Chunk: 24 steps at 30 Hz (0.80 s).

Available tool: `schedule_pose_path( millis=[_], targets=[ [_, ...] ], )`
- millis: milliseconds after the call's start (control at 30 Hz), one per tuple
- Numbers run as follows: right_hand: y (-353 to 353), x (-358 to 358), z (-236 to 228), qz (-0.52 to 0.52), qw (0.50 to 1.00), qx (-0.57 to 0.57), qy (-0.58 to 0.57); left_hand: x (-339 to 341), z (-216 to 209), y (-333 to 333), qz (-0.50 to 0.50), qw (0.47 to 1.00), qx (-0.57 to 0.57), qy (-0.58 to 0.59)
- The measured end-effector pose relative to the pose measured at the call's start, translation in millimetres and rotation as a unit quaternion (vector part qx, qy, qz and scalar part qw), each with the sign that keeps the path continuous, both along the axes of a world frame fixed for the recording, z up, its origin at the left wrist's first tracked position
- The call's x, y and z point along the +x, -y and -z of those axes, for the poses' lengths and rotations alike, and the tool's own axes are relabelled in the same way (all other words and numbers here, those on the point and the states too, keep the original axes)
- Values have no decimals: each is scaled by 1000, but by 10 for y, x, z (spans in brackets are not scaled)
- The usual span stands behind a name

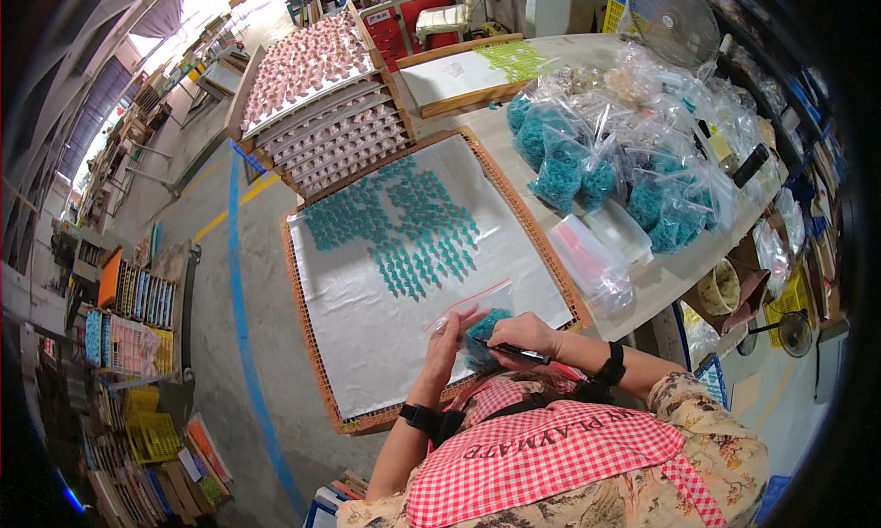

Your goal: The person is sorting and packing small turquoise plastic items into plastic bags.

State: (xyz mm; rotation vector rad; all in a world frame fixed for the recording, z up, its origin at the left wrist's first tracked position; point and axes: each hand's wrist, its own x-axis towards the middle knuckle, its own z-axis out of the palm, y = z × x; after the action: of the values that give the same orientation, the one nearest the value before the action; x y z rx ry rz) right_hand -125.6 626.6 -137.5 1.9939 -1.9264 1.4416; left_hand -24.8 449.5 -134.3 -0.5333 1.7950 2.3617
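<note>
Right hand [524,333] (curled) around black pen [526,354].

Teal-filled zip bag [485,328]: clr plastic, glossy, crinkly. Pen [523,353]: blk plastic, glossy. Sheet [367,344]: wht, matt, approx. cloth-like. Tray rim [529,218]: brn, rough lattice. Gingham apron [541,445]: matt cloth. Flr [206,289]: smooth concrete.

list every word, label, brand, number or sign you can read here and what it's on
Checked apron: dark capital letters, upside down in this view; wording not copied out.
Red cabinet at the back: white label with dark marks, too small to read.
Held clear bag of teal pieces: no lettering I can make out.
</note>
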Motion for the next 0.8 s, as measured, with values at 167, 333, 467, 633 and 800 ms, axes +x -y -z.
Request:
schedule_pose_path(
  millis=[167,333,467,633,800],
  targets=[
    [7,-4,-5,7,1000,9,-22,-4,-41,-19,-10,1000,-8,-8],
    [-4,-19,-40,3,998,37,-43,10,-40,7,9,1000,-2,10],
    [-14,-14,-70,12,996,71,-46,8,-44,-11,8,1000,-4,13],
    [-47,-38,-40,3,993,106,56,1,-19,14,9,1000,-16,4],
    [-5,-21,-25,-2,999,47,-28,1,31,4,-9,1000,-7,1]
  ],
)
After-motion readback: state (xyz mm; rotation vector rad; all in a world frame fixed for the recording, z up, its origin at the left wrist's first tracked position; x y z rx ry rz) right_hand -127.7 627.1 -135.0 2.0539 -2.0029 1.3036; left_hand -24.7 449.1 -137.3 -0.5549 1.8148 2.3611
